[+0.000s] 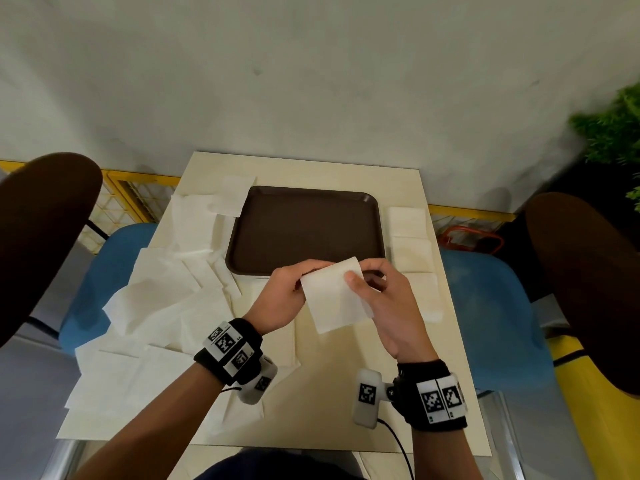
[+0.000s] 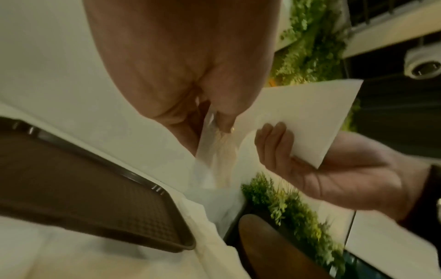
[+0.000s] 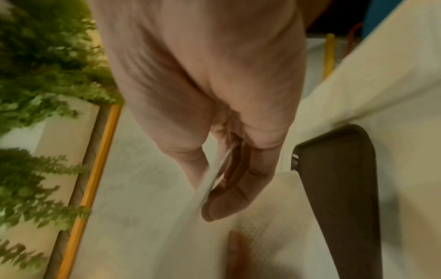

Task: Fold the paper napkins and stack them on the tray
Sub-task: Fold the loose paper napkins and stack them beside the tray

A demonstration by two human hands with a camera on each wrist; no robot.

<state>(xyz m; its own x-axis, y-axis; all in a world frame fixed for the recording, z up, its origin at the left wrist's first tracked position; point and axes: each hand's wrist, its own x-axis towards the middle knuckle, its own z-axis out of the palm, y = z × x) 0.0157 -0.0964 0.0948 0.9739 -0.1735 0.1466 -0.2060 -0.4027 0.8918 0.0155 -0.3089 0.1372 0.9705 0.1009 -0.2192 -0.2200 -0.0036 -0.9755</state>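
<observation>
My left grip point(image 1: 285, 296) and right grip point(image 1: 384, 299) both pinch one folded napkin point(image 1: 337, 299) above tray's point(image 1: 304, 233) near edge. Wristband markers point(image 1: 227, 342) unreadable; wrist views blurred.

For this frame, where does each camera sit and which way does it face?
Head: above, looking down at tray and napkin; both forearms show.
Left wrist: along left hand to its fingers; right hand shows.
Right wrist: along the right hand's fingers.
All share the held napkin and tray.
</observation>
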